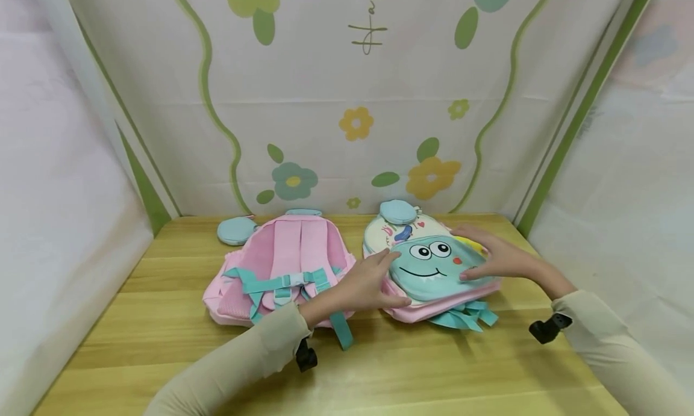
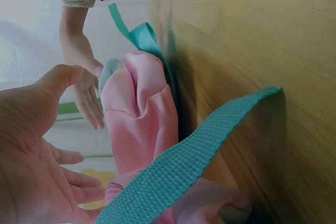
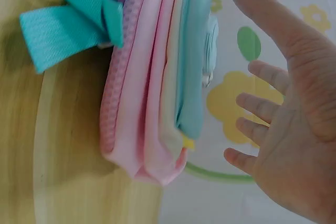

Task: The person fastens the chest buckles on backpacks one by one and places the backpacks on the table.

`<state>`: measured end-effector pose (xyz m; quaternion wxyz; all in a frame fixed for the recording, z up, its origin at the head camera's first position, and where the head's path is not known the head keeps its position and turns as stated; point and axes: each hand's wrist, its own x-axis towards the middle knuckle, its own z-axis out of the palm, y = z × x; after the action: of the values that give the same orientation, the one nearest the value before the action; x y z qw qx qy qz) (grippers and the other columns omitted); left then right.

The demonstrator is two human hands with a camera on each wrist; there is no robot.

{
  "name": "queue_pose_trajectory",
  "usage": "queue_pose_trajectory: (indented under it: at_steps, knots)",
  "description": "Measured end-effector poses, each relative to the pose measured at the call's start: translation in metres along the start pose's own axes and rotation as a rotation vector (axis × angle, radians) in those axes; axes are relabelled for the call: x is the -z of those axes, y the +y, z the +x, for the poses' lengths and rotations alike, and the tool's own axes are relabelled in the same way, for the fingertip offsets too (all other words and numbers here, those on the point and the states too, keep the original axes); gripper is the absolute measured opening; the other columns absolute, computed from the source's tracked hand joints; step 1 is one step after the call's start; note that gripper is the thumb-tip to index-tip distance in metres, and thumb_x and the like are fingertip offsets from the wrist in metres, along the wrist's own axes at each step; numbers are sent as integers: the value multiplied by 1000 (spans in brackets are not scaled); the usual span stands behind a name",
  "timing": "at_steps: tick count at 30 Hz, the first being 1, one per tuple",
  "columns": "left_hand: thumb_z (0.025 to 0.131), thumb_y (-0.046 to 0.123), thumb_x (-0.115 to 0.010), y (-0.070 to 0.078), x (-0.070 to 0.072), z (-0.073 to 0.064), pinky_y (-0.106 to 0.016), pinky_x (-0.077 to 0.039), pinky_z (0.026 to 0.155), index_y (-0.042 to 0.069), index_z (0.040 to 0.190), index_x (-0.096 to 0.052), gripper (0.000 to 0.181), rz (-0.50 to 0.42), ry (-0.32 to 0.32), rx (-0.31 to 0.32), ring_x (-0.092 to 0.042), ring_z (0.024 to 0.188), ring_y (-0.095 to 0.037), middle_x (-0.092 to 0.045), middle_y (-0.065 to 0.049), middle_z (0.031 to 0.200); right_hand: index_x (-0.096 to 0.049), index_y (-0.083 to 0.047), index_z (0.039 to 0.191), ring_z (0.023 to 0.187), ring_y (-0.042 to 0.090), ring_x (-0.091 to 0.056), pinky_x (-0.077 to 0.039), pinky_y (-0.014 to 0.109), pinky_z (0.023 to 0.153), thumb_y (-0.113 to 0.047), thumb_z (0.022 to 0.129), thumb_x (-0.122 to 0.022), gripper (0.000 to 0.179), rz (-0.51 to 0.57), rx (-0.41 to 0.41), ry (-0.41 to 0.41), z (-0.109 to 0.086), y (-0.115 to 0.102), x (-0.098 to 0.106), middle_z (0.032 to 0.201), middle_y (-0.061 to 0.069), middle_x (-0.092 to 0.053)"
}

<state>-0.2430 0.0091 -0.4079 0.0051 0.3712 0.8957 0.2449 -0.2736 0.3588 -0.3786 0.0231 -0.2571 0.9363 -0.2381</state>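
Sleeves (image 1: 233, 356): beige, blk wrist cams (image 1: 306, 356) at cuffs.
L hand (image 1: 362, 282): fingers spread, at L side of face bag (image 1: 420, 286); contact can't tell.
R hand (image 1: 503, 258): fingers spread, just off R side.
Face bag: on wood tbl (image 1: 401, 368), betw. hands, front up; teal straps (image 1: 466, 315) out near edge.
Pink bag (image 1: 287, 241): L of it, back up, teal belt (image 1: 265, 283) across.
Pouches: lt blue; 1st pouch (image 1: 237, 230) by pink bag, 2nd pouch (image 1: 398, 212) atop face bag.
Cloth (image 1: 303, 73): floral, behind tbl.
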Motion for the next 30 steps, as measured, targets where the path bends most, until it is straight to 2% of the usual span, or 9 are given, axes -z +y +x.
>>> queue_pose_trajectory:
  at_steps: [6,9,13,20,30]
  knots:
    - [86,64,-72,-3,-8,-2,-60,-25,122,10,163,-22,107,28,-56,29,-31,153,-37,-24,-23,166,-31,-4,158,149,53,-21,-25,75,111,-34,75,-92,107,73,-41,-64,-11,16,4,164,25,-26]
    - [86,66,-69,-4,-10,-4,-64,-19,122,10,164,-18,109,25,-88,43,-26,155,-37,-19,-23,168,-28,-2,159,148,56,-20,-25,75,111,-30,74,-92,109,80,-56,-87,-16,24,6,164,28,-24]
    - [87,67,-68,-4,-11,-6,-65,-17,123,9,164,-17,109,29,-99,45,-24,155,-37,-17,-23,169,-25,-2,160,147,59,-18,-22,80,107,-29,73,-92,113,75,-92,-113,-21,33,7,165,30,-20]
    - [87,68,-67,-6,-12,-6,-63,-22,122,8,163,-22,107,75,-75,38,-28,153,-39,-22,-22,168,-18,-6,163,148,62,-11,-18,84,103,-28,75,-90,115,93,-174,-136,-30,50,6,166,32,-12]
    - [87,69,-66,-6,-15,-5,-58,-29,120,9,159,-33,99,138,-21,23,-37,147,-33,-40,-14,160,-17,-10,164,147,61,-16,-23,84,102,-30,79,-87,111,86,-209,-128,-34,60,5,165,32,-17]
